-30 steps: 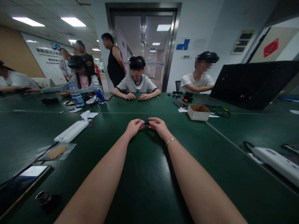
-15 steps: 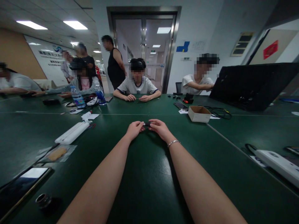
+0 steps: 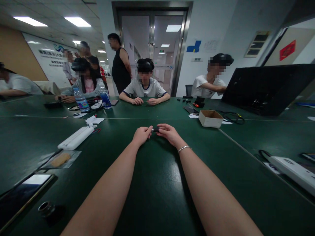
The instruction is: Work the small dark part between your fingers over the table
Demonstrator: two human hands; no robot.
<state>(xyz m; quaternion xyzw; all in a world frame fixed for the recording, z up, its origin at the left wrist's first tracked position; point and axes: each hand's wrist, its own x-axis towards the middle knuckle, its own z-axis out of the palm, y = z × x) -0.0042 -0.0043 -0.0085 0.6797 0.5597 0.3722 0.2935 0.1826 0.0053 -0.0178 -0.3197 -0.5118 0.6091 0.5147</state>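
Both my arms reach forward over the green table (image 3: 152, 177). Between my fingertips is a small black piece with a silvery end (image 3: 155, 129); its kind is too small to tell. My left hand (image 3: 142, 136) pinches the silvery end on the left. My right hand (image 3: 169, 134), with a silver bracelet (image 3: 184, 148) on the wrist, grips the black end, and its fingers cover part of it. The piece lies roughly level, just above the table top.
On the left lie a white power strip (image 3: 76, 137), a plastic bag (image 3: 61, 159), a phone (image 3: 22, 193) and a dark metal ring-shaped part (image 3: 46, 209). An open box (image 3: 210, 119) and a monitor (image 3: 265, 90) stand right. Co-workers sit around the table.
My hands keep hold of the small black piece; slightly more of it shows between them. The view has shifted slightly. A co-worker at the far left has drawn their hands together.
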